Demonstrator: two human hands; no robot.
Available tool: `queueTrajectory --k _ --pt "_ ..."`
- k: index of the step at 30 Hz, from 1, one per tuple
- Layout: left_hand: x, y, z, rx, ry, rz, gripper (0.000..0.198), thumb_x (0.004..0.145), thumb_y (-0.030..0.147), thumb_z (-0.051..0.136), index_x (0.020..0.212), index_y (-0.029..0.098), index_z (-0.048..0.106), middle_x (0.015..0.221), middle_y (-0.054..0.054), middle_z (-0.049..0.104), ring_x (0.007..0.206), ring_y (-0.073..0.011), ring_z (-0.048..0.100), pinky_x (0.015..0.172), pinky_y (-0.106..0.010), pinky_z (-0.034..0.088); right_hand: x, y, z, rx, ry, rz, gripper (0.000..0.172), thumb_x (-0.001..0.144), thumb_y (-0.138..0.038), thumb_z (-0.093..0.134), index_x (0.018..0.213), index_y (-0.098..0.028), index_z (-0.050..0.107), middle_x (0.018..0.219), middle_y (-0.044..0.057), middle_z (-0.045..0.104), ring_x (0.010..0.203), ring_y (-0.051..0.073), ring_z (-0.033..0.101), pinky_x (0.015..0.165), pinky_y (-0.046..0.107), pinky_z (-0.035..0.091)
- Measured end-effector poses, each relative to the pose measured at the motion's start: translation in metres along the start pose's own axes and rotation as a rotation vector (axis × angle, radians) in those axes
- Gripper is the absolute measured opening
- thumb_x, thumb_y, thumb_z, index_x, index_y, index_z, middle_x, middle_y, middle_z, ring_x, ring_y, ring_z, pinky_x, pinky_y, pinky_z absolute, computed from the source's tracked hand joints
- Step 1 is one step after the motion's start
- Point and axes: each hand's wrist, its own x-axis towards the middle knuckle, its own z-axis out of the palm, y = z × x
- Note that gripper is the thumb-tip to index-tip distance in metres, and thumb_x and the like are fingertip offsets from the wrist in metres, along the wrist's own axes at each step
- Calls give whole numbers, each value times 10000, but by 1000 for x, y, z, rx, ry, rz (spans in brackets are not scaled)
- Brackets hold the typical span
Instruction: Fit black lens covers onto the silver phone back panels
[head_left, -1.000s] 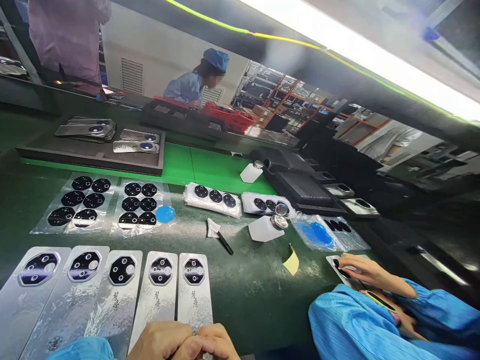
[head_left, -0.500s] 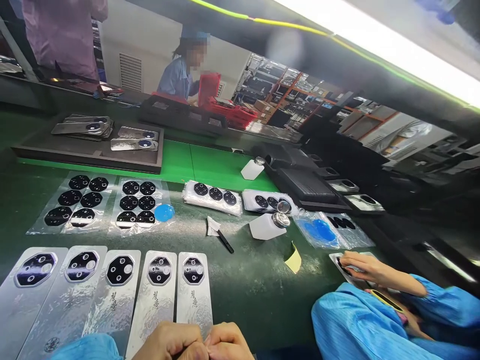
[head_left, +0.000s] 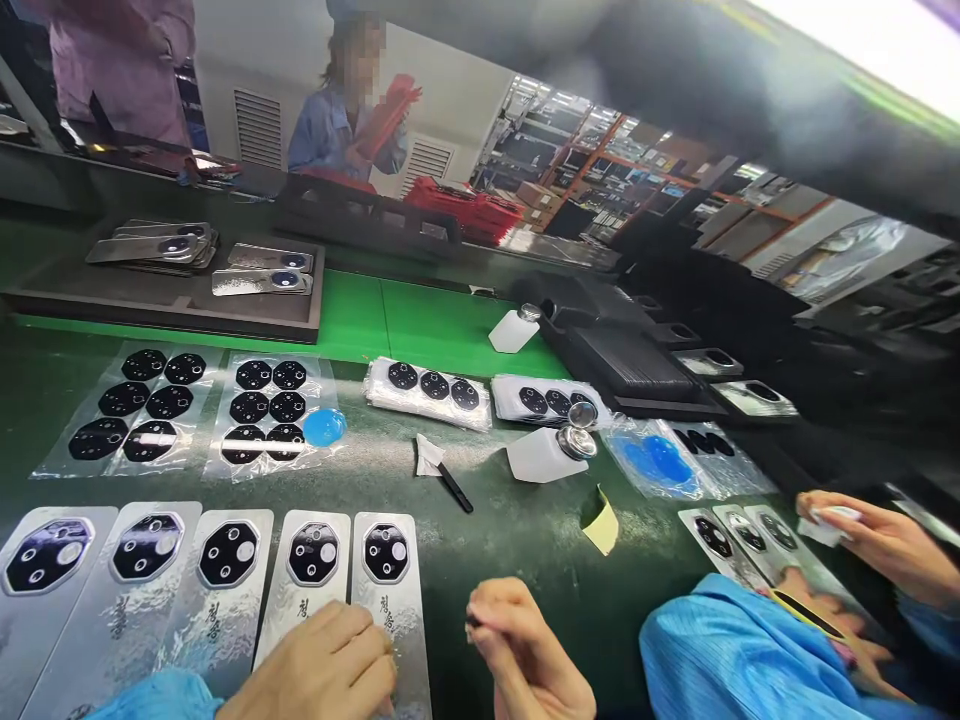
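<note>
My left hand (head_left: pixel 322 660) is over the lower part of the silver phone back panels (head_left: pixel 405 640) at the near edge. Its fingers are curled together and their tips turn down out of sight, so what they hold, if anything, is hidden. My right hand (head_left: pixel 529 645) is raised just right of the row, thumb and forefinger pinched on a small dark piece (head_left: pixel 472 620) too small to name. Several panels lie side by side, each with a black octagonal camera cover (head_left: pixel 385 552) at the top and a pale round dot on it.
Clear sheets of black octagonal pieces (head_left: pixel 124 400), a blue disc (head_left: pixel 325 427), tweezers (head_left: pixel 455 487) with white wipe, white dispenser bottles (head_left: pixel 544 453) and yellow paper (head_left: pixel 601 522) lie beyond. At right, a co-worker's hand (head_left: pixel 877 530) holds white cloth near more panels (head_left: pixel 739 545). Trays (head_left: pixel 165 310) stand behind.
My hands were together at the near edge; now they are apart, the left over the panels and the right raised. The co-worker's hand has lifted off the panels with a white cloth.
</note>
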Motion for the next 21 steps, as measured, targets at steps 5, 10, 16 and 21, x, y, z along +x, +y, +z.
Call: queueTrajectory --k 5,10,16,21 --pt "2 -10 -5 387 -16 123 397 983 2 232 978 113 614 1029 -84 725 709 -160 614 617 -295 445 20 12 11 -32 -66 186 72 856 -241 698 926 -234 684 897 29 634 809 153 633 691 236 534" --pt "4 -14 -2 500 -124 124 391 942 -25 259 1048 93 616 1163 -108 710 654 -162 622 536 -315 428 22 19 18 -38 -135 205 54 882 -246 658 913 -215 626 905 24 612 819 142 636 738 224 533" --pt "0 -20 4 515 -89 124 278 945 39 396 1087 100 628 1209 -98 686 713 -169 631 614 -334 471 23 18 16 -68 -182 193 24 922 -244 607 921 -229 625 907 10 580 823 129 606 727 207 497" --pt "3 -26 15 443 78 277 201 954 111 466 866 115 646 895 -51 684 1004 -232 647 1075 -444 380 23 16 17 -82 -189 200 38 938 -256 586 918 -238 614 905 5 575 817 128 594 713 210 477"
